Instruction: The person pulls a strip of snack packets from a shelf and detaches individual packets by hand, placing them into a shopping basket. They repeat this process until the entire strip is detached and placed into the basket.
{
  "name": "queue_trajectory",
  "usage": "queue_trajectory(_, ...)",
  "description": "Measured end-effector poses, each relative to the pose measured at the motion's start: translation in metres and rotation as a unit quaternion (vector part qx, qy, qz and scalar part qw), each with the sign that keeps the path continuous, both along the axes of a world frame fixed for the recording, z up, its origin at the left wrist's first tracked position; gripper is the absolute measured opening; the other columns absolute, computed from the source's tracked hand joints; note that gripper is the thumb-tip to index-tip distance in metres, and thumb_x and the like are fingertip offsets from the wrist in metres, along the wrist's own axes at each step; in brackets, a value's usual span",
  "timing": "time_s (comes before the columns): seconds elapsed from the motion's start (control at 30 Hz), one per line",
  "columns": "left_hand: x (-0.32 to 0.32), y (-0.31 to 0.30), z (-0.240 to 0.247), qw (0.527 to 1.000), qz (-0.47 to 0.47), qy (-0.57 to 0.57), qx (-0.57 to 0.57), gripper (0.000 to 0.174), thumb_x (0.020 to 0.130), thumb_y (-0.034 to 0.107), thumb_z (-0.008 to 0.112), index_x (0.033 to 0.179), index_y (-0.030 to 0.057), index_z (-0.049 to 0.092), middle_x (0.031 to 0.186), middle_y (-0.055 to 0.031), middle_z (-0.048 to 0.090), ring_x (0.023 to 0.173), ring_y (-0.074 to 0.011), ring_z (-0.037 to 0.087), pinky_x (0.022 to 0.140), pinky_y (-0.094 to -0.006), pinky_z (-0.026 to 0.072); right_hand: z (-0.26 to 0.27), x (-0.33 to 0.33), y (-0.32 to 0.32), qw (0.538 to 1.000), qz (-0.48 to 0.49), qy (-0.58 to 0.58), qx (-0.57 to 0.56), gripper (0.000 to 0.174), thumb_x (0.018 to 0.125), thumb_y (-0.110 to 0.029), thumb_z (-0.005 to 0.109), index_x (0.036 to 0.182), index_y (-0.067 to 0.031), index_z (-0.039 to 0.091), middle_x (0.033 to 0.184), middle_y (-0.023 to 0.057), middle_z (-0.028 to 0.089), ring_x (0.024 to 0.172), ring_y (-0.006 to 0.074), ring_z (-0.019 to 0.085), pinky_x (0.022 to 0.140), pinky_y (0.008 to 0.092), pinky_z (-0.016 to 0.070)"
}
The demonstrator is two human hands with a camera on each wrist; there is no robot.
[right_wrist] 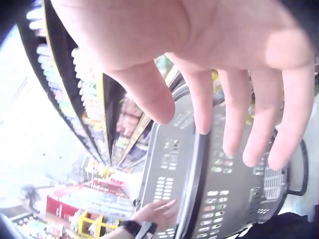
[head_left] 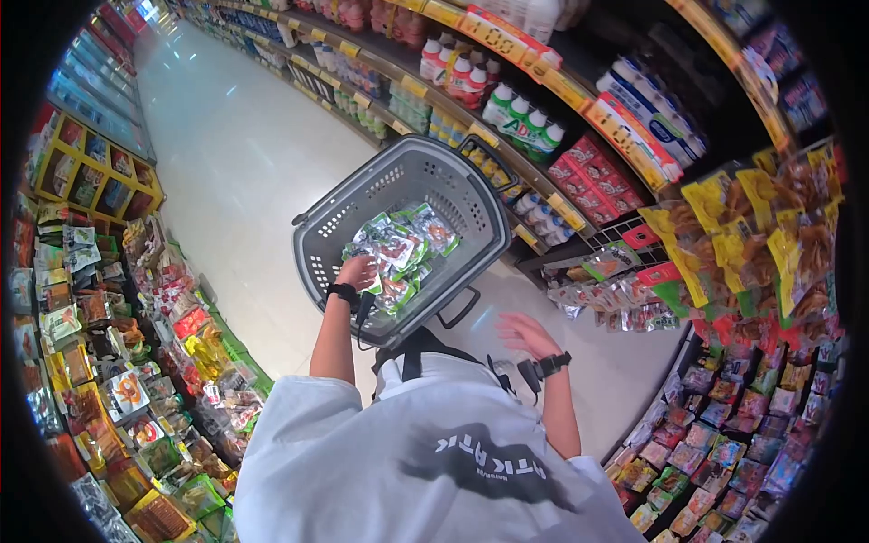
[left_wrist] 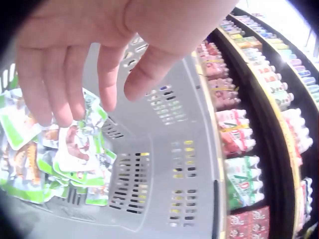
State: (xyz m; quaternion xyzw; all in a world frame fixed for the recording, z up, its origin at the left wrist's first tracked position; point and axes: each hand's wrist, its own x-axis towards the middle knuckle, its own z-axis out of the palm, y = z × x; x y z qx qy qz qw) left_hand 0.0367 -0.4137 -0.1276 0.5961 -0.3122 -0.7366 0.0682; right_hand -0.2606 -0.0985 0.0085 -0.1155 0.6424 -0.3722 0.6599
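Note:
A grey shopping basket [head_left: 312,195] with slotted walls holds a loose pile of clear snack packs [head_left: 416,237] edged in green and white. My left hand [head_left: 358,271] reaches over its near left side, above the packs. In the left wrist view the fingers of the left hand [left_wrist: 75,74] hang straight and slightly spread, fingertips overlapping the packs [left_wrist: 75,154], and grip nothing. Outside the basket, to its near right, my right hand [head_left: 532,336] is held in the air with nothing in it. Its fingers [right_wrist: 237,114] are extended in the right wrist view.
Shelves of bottled drinks [head_left: 520,122] run along the right. Hanging snack bags [head_left: 733,226] stand close on that side, above racks of small packets [head_left: 715,434]. Snack bins [head_left: 172,398] line the left, with a yellow display rack [head_left: 95,172] farther off. Pale floor [head_left: 208,136] stretches ahead.

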Motion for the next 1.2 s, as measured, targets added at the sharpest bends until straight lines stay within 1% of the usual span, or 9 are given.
queue_trajectory(0.13, 0.009, -0.003, -0.061, 0.994, -0.003, -0.1, 0.051, 0.038, 0.079, 0.033, 0.059, 0.111, 0.011, 0.057, 0.111, -0.0102, 0.055, 0.097, -0.0229, 0.054, 0.078, -0.043, 0.0458, 0.028, 0.056, -0.088, 0.994, 0.09, 0.032, -0.048, 0.037, 0.09, -0.028, 0.052, 0.121, -0.0099, 0.051, 0.113, 0.0044, 0.057, 0.103, 0.0154, 0.055, 0.087, 0.032, 0.0438)
queue_trajectory(0.17, 0.023, -0.012, -0.13, 0.99, -0.025, -0.113, 0.074, 0.044, 0.075, 0.035, 0.063, 0.112, 0.0119, 0.057, 0.115, -0.0123, 0.051, 0.101, -0.0265, 0.053, 0.077, -0.0456, 0.0457, 0.023, 0.068, -0.102, 0.991, 0.11, 0.038, -0.06, 0.036, 0.09, -0.029, 0.052, 0.12, -0.0094, 0.052, 0.113, 0.0047, 0.057, 0.102, 0.0155, 0.055, 0.087, 0.0319, 0.0439)
queue_trajectory(0.3, -0.013, -0.003, -0.103, 0.981, -0.136, -0.116, -0.072, 0.054, 0.072, 0.026, 0.067, 0.115, -0.0027, 0.053, 0.11, -0.0133, 0.059, 0.098, -0.0221, 0.056, 0.075, -0.0333, 0.0471, -0.003, 0.122, -0.136, 0.961, 0.171, 0.153, -0.151, 0.033, 0.086, -0.027, 0.057, 0.111, -0.0057, 0.056, 0.109, 0.0096, 0.058, 0.099, 0.0222, 0.056, 0.086, 0.0346, 0.0444)
queue_trajectory(0.4, -0.023, -0.001, -0.104, 0.975, -0.138, -0.085, -0.152, 0.051, 0.072, 0.024, 0.067, 0.114, -0.0022, 0.054, 0.108, -0.0132, 0.06, 0.097, -0.0226, 0.057, 0.073, -0.0327, 0.0476, 0.001, 0.146, -0.149, 0.9, 0.257, 0.309, -0.167, 0.029, 0.082, -0.021, 0.058, 0.104, -0.0033, 0.058, 0.106, 0.0147, 0.057, 0.101, 0.0301, 0.054, 0.089, 0.0379, 0.0433)
queue_trajectory(0.43, -0.027, -0.001, -0.106, 0.984, -0.102, -0.084, -0.119, 0.047, 0.07, 0.03, 0.066, 0.111, 0.0074, 0.062, 0.098, -0.0096, 0.064, 0.09, -0.0208, 0.06, 0.077, -0.031, 0.0481, -0.006, 0.152, -0.149, 0.871, 0.277, 0.359, -0.187, 0.029, 0.081, -0.018, 0.057, 0.107, -0.0038, 0.057, 0.107, 0.0152, 0.057, 0.101, 0.0321, 0.053, 0.09, 0.0389, 0.0426)
queue_trajectory(0.57, -0.037, -0.012, -0.08, 0.999, -0.041, -0.029, 0.007, 0.069, 0.07, 0.034, 0.068, 0.132, 0.0128, 0.043, 0.133, -0.0129, 0.042, 0.116, -0.0291, 0.043, 0.083, -0.0445, 0.0441, -0.028, 0.162, -0.15, 0.8, 0.327, 0.458, -0.207, 0.03, 0.08, -0.014, 0.054, 0.109, -0.006, 0.057, 0.112, 0.0144, 0.054, 0.111, 0.033, 0.048, 0.099, 0.0436, 0.0359)
queue_trajectory(0.73, -0.04, -0.026, -0.094, 0.996, -0.032, 0.047, 0.062, 0.073, 0.069, 0.034, 0.069, 0.134, 0.0122, 0.043, 0.139, -0.0111, 0.033, 0.131, -0.0321, 0.024, 0.095, -0.0521, 0.0301, -0.052, 0.167, -0.147, 0.751, 0.393, 0.511, -0.144, 0.033, 0.077, -0.013, 0.052, 0.108, -0.007, 0.058, 0.107, 0.0121, 0.058, 0.113, 0.0294, 0.049, 0.108, 0.0478, 0.0237)
queue_trajectory(0.93, -0.024, -0.032, -0.142, 0.98, 0.088, 0.144, 0.103, 0.045, 0.073, 0.038, 0.063, 0.112, 0.0154, 0.056, 0.124, -0.0051, 0.043, 0.106, -0.0231, 0.044, 0.087, -0.0425, 0.037, -0.069, 0.175, -0.146, 0.73, 0.399, 0.545, -0.105, 0.023, 0.068, -0.018, 0.058, 0.09, -0.0109, 0.063, 0.078, 0.0081, 0.063, 0.086, 0.025, 0.059, 0.099, 0.0447, 0.0317)
queue_trajectory(1.2, -0.026, -0.047, -0.166, 0.956, 0.183, 0.152, 0.173, 0.044, 0.078, 0.04, 0.06, 0.111, 0.0127, 0.05, 0.106, -0.0041, 0.049, 0.095, -0.022, 0.047, 0.078, -0.042, 0.0409, -0.066, 0.178, -0.144, 0.76, 0.366, 0.529, -0.094, 0.02, 0.071, -0.017, 0.056, 0.087, -0.0084, 0.064, 0.078, 0.0086, 0.063, 0.089, 0.0244, 0.059, 0.101, 0.0422, 0.0298)
